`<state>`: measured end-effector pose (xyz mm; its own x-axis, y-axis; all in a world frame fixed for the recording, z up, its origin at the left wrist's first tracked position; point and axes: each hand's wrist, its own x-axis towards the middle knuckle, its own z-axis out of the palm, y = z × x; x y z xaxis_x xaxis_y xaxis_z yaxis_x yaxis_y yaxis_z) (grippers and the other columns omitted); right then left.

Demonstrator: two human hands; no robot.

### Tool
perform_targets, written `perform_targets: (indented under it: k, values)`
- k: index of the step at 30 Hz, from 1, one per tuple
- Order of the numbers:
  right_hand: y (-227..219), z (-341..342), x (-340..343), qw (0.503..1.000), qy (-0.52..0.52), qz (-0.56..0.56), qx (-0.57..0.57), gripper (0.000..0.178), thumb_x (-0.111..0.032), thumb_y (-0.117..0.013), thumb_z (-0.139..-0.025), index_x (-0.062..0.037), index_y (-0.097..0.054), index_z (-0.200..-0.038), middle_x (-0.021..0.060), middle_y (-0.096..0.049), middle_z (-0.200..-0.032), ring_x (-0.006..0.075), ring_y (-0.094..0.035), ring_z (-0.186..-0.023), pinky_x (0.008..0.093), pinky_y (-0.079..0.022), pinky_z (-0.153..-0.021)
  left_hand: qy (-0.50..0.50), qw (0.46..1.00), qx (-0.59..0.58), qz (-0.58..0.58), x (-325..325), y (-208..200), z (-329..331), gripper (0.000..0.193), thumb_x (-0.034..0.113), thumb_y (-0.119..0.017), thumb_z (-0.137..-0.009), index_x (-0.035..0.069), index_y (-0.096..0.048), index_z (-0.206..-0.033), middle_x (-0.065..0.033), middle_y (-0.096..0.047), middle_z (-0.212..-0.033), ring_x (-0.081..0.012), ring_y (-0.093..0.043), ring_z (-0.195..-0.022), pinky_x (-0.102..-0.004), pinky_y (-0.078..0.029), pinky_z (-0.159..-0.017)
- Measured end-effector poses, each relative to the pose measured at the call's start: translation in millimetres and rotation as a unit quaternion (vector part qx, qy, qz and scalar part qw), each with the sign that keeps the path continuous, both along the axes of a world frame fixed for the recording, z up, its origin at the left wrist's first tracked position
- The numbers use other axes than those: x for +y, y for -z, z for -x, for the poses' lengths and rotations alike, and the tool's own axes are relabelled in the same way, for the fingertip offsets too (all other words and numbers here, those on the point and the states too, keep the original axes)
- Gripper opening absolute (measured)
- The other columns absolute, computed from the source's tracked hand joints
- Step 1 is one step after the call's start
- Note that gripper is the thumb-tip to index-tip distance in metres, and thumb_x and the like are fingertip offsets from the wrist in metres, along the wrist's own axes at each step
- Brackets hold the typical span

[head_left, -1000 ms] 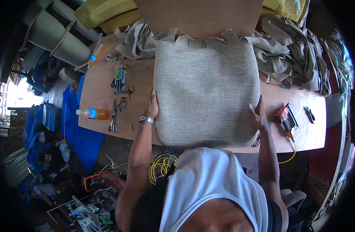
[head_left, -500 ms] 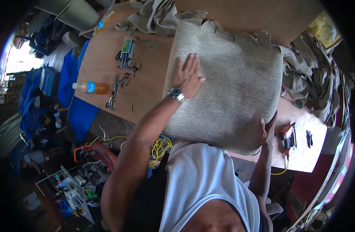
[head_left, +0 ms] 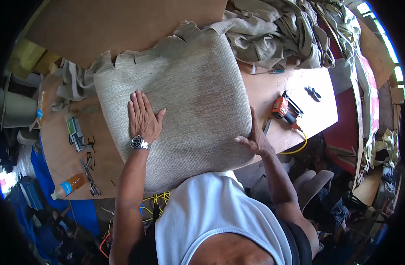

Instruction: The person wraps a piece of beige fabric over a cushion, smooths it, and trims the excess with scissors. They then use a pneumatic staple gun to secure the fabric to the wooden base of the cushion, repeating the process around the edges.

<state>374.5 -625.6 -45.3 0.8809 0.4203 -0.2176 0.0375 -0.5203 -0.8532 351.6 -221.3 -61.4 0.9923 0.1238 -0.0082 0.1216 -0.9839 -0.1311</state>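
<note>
A thick seat cushion (head_left: 189, 101) covered in beige-grey woven fabric lies on the wooden worktable in front of me. Ragged fabric flaps stick out along its far edge, and the top has brownish stains. My left hand (head_left: 145, 117), with a metal watch on the wrist, rests flat on the cushion's left part, fingers stretched out and thumb apart. At the right near corner my right hand (head_left: 255, 139) lies against the cushion's side, thumb spread over the top edge and fingers along the side. Just right of it lies an orange staple gun (head_left: 282, 107) with a yellow hose.
Left on the table (head_left: 107, 165) are a bottle of orange drink (head_left: 69, 186), scissors (head_left: 90, 176), a small box (head_left: 74, 130) and loose dark screws or nails. Crumpled fabric (head_left: 273, 35) is heaped at the far right, near a screwdriver (head_left: 275, 71). Yellow hose coils (head_left: 156, 203) hang below the near edge.
My view has swung to the right, showing more of the staple gun side. My left hand still lies flat on the cushion; my right hand remains at its right near corner.
</note>
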Motion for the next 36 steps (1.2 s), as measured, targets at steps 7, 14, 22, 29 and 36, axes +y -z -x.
perform_targets:
  k: [7,14,22,29,36]
  values:
    - [-14,-22,24,0.959,-0.034,0.235,-0.152,0.149,-0.085,-0.070,-0.069,0.0097,0.002,-0.158,0.0375,-0.007,-0.163,0.0494,-0.012,-0.154,0.0534,-0.017,-0.126,0.008,1.000,0.018,0.010,-16,16,-33,0.089,0.058,-0.029,-0.105,-0.013,-0.017,-0.157,-0.0298,-0.010,-0.168,-0.0406,-0.006,-0.158,-0.0488,-0.002,-0.128]
    - [-19,-42,36,0.915,-0.109,0.292,-0.255,0.140,-0.077,-0.075,-0.070,0.0093,-0.009,-0.158,0.0335,-0.007,-0.165,0.0461,-0.009,-0.156,0.0606,-0.010,-0.125,0.005,0.999,-0.024,0.044,-23,32,-50,0.090,0.059,-0.028,-0.105,-0.013,-0.013,-0.157,-0.0295,-0.008,-0.168,-0.0413,-0.003,-0.158,-0.0495,0.000,-0.128]
    - [6,-68,141,0.774,-0.286,0.449,-0.344,0.098,-0.064,-0.053,-0.093,0.0027,-0.025,-0.159,0.0154,-0.015,-0.171,0.0301,-0.007,-0.159,0.0614,-0.002,-0.125,0.008,0.999,-0.027,0.032,-22,40,-48,0.089,0.058,-0.031,-0.105,-0.012,-0.016,-0.157,-0.0292,-0.009,-0.168,-0.0407,-0.004,-0.158,-0.0497,0.000,-0.128]
    - [40,-80,217,0.892,-0.237,0.277,-0.267,0.080,-0.044,-0.056,-0.094,0.0005,-0.034,-0.157,0.0203,-0.023,-0.167,0.0295,-0.011,-0.158,0.0512,0.001,-0.129,-0.141,0.985,-0.074,0.063,-42,55,-89,0.078,0.054,-0.024,-0.106,-0.003,-0.028,-0.159,-0.0210,-0.020,-0.169,-0.0393,-0.014,-0.157,-0.0528,-0.008,-0.126]
    - [-41,-54,110,0.914,-0.276,0.025,-0.298,0.062,-0.031,-0.061,-0.092,-0.0013,-0.049,-0.145,0.0132,-0.043,-0.158,0.0301,-0.034,-0.151,0.0552,-0.014,-0.126,-0.071,0.992,-0.086,-0.066,-26,84,-108,0.073,0.043,-0.031,-0.106,-0.008,-0.024,-0.157,-0.0261,-0.019,-0.167,-0.0420,-0.014,-0.156,-0.0503,-0.011,-0.127]
